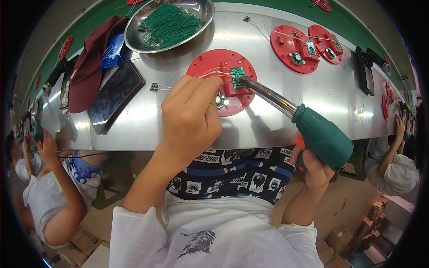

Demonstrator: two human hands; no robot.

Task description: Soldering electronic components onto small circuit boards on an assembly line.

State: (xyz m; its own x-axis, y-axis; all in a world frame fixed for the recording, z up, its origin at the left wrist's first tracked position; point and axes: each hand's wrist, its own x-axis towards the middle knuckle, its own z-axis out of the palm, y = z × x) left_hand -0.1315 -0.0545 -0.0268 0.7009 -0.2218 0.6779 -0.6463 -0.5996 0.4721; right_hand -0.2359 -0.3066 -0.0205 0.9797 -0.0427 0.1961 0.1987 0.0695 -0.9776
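My right hand (pixel 313 163) is wrapped round the handle of a green soldering gun (pixel 322 136). Its metal barrel reaches up and left, and the tip meets a small green circuit board (pixel 237 78). That board sits on a round red plastic housing (pixel 201 62) lying on the metal bench. My left hand (pixel 190 107) is closed in a pinch at the board's left side, by the thin orange and white wires (pixel 213 71). What lies between its fingertips looks like a wire, partly hidden. A small round part (pixel 220 101) shows on the housing beside my left fingers.
A steel bowl (pixel 129 38) of green wires stands behind, left of centre. A maroon cap (pixel 89 71), a blue box (pixel 113 50) and a dark tablet (pixel 117 96) lie at left. More red housings (pixel 286 38) are at back right, near a black holder (pixel 364 71). People work at both sides.
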